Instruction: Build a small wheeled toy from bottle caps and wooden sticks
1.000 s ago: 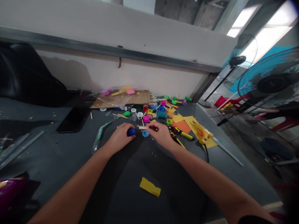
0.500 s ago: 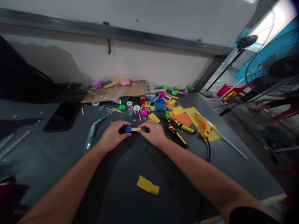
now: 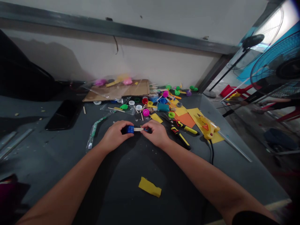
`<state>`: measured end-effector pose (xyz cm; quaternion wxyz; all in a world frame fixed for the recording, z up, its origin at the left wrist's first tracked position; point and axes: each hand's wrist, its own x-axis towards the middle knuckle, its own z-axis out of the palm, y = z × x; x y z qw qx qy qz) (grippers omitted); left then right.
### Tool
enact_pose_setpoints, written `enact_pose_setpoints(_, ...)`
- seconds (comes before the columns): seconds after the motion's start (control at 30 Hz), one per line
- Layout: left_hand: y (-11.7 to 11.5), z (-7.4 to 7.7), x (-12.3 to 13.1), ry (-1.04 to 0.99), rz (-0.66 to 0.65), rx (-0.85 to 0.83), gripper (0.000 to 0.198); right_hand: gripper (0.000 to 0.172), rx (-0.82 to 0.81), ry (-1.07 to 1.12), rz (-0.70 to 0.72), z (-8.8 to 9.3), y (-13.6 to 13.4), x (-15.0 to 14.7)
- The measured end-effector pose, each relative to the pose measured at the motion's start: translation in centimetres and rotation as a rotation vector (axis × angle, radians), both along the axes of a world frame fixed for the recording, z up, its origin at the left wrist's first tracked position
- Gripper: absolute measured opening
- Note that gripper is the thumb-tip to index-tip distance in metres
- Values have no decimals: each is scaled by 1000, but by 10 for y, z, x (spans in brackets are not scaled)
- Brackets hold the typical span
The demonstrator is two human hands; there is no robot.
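Note:
Between thumb and fingers, my left hand (image 3: 115, 135) grips a blue bottle cap (image 3: 130, 129). A short pale wooden stick (image 3: 138, 129) reaches from the cap to my right hand (image 3: 154, 133), which pinches its other end. Something dark blue shows partly behind my right fingertips; its kind is hidden. Both hands are just above the dark grey table (image 3: 126, 175). Nearer to me lies a torn strip of yellow paper (image 3: 150, 187). A pink dotted cap (image 3: 146, 112) and a small yellow piece of paper (image 3: 156, 117) lie just beyond my hands.
Yellow-handled pliers (image 3: 180, 137) and a yellow glue gun (image 3: 208, 127) with a cord lie to the right. A black phone (image 3: 62, 115) rests at the left. Coloured caps, sticks and a cardboard sheet (image 3: 112, 91) line the back. A fan (image 3: 278, 65) stands beyond the table's right edge.
The view has shifted slightly, so everything sits a little differently in the picture. Both hands keep their hold on the cap and stick, with hardly any movement between them.

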<state>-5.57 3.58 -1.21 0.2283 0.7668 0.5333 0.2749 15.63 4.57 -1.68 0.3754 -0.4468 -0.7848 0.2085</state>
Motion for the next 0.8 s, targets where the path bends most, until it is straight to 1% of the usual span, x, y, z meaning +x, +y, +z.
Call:
enact_pose_setpoints(0.2, 0, 2, 0, 6, -5, -1, 31, 6, -2, -24, 15, -2, 0, -1)
enact_pose_setpoints(0.37, -1, 4, 2, 32, -22, -1, 30, 7, 19, -45, 58, -4, 1, -2)
enact_pose_setpoints(0.5, 0, 2, 2, 23, -18, -7, 31, 5, 36, -56, 68, -4, 2, -2)
enact_pose_setpoints(0.8, 0, -1, 0, 7, -3, -35, 33, 4, -8, -84, 60, -2, 1, -1)
